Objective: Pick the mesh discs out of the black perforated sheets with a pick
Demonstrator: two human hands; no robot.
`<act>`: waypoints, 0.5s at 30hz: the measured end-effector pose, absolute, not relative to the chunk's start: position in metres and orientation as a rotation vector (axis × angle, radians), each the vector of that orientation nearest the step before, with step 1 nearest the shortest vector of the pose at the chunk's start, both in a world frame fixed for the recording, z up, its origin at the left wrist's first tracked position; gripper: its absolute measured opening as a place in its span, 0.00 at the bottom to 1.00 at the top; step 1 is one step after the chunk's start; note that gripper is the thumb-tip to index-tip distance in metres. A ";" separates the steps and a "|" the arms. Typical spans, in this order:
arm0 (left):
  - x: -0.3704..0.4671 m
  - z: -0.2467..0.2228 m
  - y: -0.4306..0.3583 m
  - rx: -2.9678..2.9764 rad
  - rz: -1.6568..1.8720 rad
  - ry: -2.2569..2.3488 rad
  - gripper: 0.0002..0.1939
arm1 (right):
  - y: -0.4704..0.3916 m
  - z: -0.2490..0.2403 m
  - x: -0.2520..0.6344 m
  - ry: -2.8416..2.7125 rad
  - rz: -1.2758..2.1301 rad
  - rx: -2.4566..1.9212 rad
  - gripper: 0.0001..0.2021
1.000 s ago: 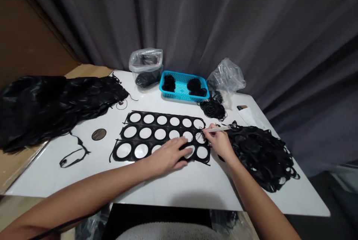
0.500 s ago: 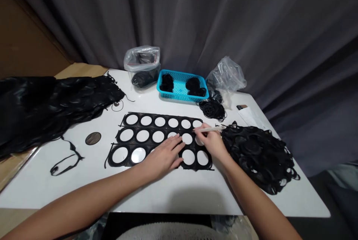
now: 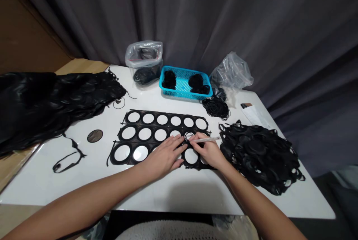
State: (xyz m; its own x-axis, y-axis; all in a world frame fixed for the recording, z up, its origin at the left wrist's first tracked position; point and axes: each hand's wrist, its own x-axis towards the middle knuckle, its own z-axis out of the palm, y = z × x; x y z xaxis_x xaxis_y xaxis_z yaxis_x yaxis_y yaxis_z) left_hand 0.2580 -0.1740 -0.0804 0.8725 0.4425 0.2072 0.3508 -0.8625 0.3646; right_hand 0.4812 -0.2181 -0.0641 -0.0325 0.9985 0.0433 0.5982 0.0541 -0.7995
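Note:
A black sheet (image 3: pixel 152 126) with rows of round holes lies flat on the white table, the white surface showing through the holes. My left hand (image 3: pixel 166 154) rests on it, palm down, fingers stretched out. My right hand (image 3: pixel 208 152) grips a slim white pen-like tool (image 3: pixel 207 140) by its front end, the tail pointing right. Beside the fingertips, thin black strands (image 3: pixel 188 136) curl in one hole of the middle row; whether they are loose or attached I cannot tell. Part of the lower row is hidden under my hands.
Behind the sheet stands a blue basket (image 3: pixel 179 93) with black bundles in it, between two clear plastic bags (image 3: pixel 144 62). A heap of black scraps (image 3: pixel 260 154) lies to the right. Black sheeting (image 3: pixel 50 105) piles up at left, near a loose dark disc (image 3: pixel 95 136).
My right hand has shifted left and down a little with the tool, to a neighbouring hole. Thin black strands now show in that hole. My left hand stays on the sheet.

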 end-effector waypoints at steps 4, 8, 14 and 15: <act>0.257 -0.082 -0.172 2.679 0.416 0.600 0.26 | -0.228 -0.064 0.472 -1.855 0.592 -1.578 0.06; 0.257 -0.084 -0.171 2.645 0.423 0.595 0.29 | -0.235 -0.066 0.463 -2.190 0.224 -1.527 0.08; 0.256 -0.081 -0.172 2.694 0.354 0.598 0.26 | -0.183 -0.061 0.526 -1.899 -0.163 -1.959 0.08; 0.256 -0.080 -0.171 2.702 0.354 0.598 0.26 | -0.172 -0.059 0.539 -1.769 -0.156 -2.004 0.07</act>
State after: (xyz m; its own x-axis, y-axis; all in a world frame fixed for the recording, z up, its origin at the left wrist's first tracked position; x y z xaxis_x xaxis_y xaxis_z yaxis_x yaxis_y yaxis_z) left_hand 0.2563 -0.1712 -0.0799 0.8798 0.4460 0.1641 0.3586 -0.8497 0.3866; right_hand 0.5390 -0.1724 -0.0585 0.1665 0.9107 0.3781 0.9627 -0.0672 -0.2620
